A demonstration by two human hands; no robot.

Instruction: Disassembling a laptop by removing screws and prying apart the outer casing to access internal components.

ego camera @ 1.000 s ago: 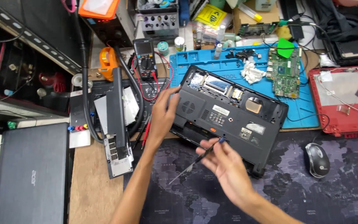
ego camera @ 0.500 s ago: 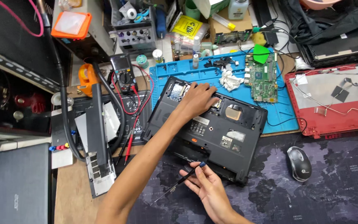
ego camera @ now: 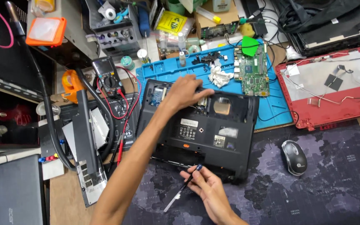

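Yellow packet (ego camera: 171,21) at bench top; white labels (ego camera: 189,123) on laptop base (ego camera: 230,137).

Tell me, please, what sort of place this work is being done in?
Most likely an electronics repair bench. An opened black laptop base lies on it, a bare green circuit board sits on a blue work mat, and a multimeter stands nearby. The right hand holds a screwdriver.

Left hand (ego camera: 187,92) flat on the black laptop base (ego camera: 198,129) at frame centre, right hand (ego camera: 208,189) below pinching a screwdriver (ego camera: 183,188), mouse (ego camera: 294,156) lower right, red lid (ego camera: 334,85) upper right.
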